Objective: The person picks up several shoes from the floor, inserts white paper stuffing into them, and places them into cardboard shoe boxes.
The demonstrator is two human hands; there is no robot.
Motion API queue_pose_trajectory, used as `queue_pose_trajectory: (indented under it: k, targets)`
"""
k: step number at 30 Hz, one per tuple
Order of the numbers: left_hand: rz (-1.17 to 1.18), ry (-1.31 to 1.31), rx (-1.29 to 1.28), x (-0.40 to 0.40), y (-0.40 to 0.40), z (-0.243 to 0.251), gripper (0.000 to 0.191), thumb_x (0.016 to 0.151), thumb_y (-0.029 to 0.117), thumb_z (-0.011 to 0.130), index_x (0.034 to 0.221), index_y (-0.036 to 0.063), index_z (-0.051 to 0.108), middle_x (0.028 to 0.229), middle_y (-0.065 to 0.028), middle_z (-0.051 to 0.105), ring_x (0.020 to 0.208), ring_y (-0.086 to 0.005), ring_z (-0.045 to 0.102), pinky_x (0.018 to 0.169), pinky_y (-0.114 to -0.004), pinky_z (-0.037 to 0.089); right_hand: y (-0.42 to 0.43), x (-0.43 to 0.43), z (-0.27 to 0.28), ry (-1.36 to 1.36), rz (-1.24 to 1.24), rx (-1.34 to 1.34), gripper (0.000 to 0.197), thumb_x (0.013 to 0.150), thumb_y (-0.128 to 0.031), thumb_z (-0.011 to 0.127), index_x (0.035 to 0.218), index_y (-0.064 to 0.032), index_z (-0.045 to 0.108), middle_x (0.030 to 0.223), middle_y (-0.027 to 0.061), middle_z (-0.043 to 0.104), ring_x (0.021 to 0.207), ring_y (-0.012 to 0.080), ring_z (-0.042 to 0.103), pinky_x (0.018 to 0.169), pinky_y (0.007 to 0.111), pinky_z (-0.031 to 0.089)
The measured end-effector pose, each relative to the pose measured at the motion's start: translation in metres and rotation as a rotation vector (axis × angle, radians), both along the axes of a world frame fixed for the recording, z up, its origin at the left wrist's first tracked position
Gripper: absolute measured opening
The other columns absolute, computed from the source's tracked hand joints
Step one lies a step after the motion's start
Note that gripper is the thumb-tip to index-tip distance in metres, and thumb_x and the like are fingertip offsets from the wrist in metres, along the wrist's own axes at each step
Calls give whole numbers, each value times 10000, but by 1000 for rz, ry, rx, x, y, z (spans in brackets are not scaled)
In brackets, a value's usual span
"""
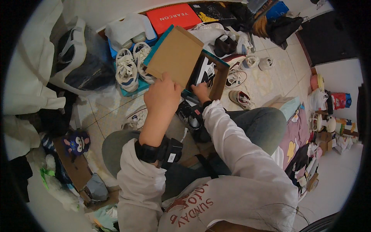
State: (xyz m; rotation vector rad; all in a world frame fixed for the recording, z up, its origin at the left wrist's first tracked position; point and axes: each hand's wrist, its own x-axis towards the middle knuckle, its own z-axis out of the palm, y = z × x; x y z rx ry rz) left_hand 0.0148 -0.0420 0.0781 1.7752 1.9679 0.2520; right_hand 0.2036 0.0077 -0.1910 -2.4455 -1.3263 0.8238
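My left hand [163, 92] grips the near edge of the raised cardboard lid [176, 55] of a teal shoebox [222, 76]. Inside the box lies a black and white sneaker [206, 71]. My right hand [201, 90] reaches into the near end of the box by the shoe; its fingertips are partly hidden, so whether they hold anything is unclear. Just below the box is a black shoe [189, 114]. Left of the lid, a pair of white sneakers [127, 71] rests on a teal box lid [134, 91].
A red shoebox [174, 18] and a black shoebox [213, 11] stand along the wall. Loose sneakers [240, 98] lie on the tiled floor to the right. At left are a large plastic bag [89, 63] and a purple plush toy [76, 143].
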Motion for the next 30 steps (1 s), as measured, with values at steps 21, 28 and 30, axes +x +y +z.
queue_pose_trajectory:
  k: [21, 28, 30]
  targets:
    - [-29, -31, 26, 2, -2, 0, 302, 742, 251, 523, 938, 24, 484, 847, -147, 572, 778, -311, 576, 632, -427, 451, 58, 115, 83, 817, -333, 509, 394, 800, -322, 420, 971, 32, 451, 758, 177, 548, 566, 290, 567, 446, 363, 472]
    - [-91, -179, 32, -3, -5, -2, 489, 719, 239, 541, 1136, 52, 365, 917, -194, 552, 810, -338, 555, 641, -441, 443, 47, 108, 170, 1256, -302, 346, 534, 772, -396, 495, 1117, -17, 345, 767, 223, 567, 553, 252, 586, 383, 218, 404]
    - [-86, -157, 51, -4, -6, 3, 574, 711, 222, 557, 1208, 72, 311, 941, -197, 540, 830, -336, 550, 643, -438, 444, 36, 102, 184, 1292, -255, 378, 535, 774, -400, 494, 1131, -32, 342, 774, 218, 569, 564, 243, 584, 380, 205, 384]
